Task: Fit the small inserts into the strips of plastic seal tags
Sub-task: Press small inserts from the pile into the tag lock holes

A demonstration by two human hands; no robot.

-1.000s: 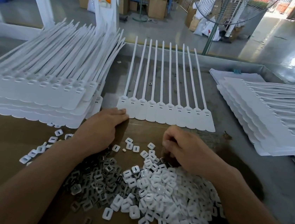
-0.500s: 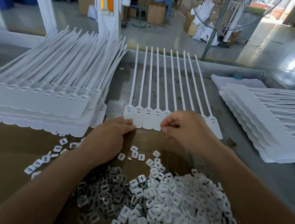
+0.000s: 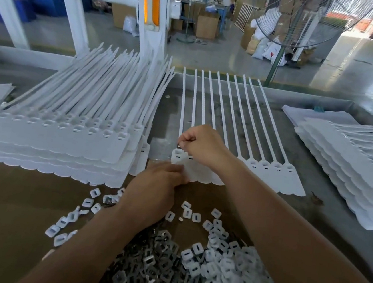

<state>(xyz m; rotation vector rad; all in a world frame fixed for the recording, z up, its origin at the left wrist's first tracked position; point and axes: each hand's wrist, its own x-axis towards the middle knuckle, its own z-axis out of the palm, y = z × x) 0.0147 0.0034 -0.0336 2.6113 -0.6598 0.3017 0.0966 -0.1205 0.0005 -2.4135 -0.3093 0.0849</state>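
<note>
Hands at a tag strip.
Right hand pinches insert above leftmost tag; left hand presses strip, fingers flat.

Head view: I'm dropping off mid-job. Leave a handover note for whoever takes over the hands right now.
Left hand: fingers press the near left end of the middle strip flat.
Right hand: pinches a small insert over the strip's leftmost head.
Loose inserts are heaped nearest the person; left stack and right stack of strips flank the middle one.
Done: cannot tell which heads are filled.
Left: seat this insert, then work along the strip.
</note>
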